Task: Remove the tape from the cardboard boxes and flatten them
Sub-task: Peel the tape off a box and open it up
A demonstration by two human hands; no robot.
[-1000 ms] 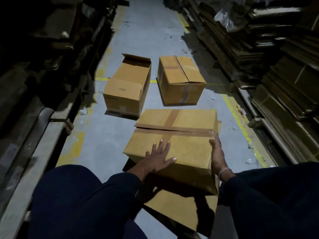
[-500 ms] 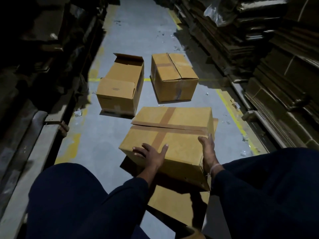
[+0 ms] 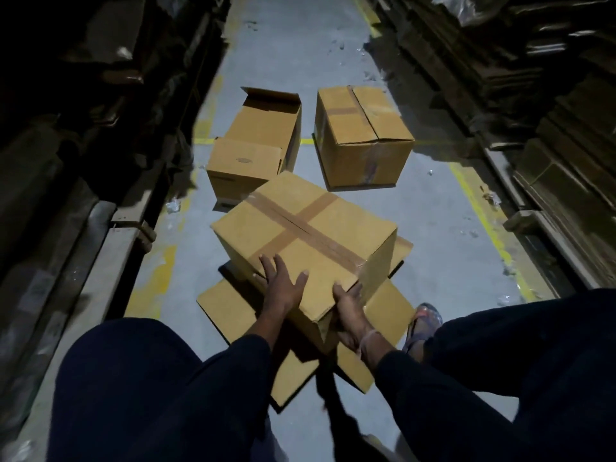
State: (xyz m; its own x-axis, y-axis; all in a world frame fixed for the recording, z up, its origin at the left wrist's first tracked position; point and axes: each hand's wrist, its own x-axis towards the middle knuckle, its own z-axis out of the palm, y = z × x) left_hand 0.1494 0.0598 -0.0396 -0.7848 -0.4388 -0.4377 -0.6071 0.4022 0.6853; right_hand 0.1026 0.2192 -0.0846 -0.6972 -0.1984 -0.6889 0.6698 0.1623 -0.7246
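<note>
A taped cardboard box (image 3: 305,235) was held tilted just above flattened cardboard sheets (image 3: 230,306) on the grey floor (image 3: 430,228), directly in front of the person's knees. Brown tape (image 3: 301,225) was seen crossing its upper face in two strips. The left hand (image 3: 283,288) was laid on that upper face near the closest corner, fingers spread and nearly straight, pressing rather than gripping. The right hand (image 3: 350,310) was placed at the same corner from the right side, its fingers hooked under the box's near edge and its thumb against the side panel. Beyond the held box, an open-flapped box (image 3: 256,151) was set on the floor to the left and a closed box (image 3: 363,138) to the right, well apart from both hands. A sandalled foot (image 3: 423,325) was visible beside the right wrist.
</note>
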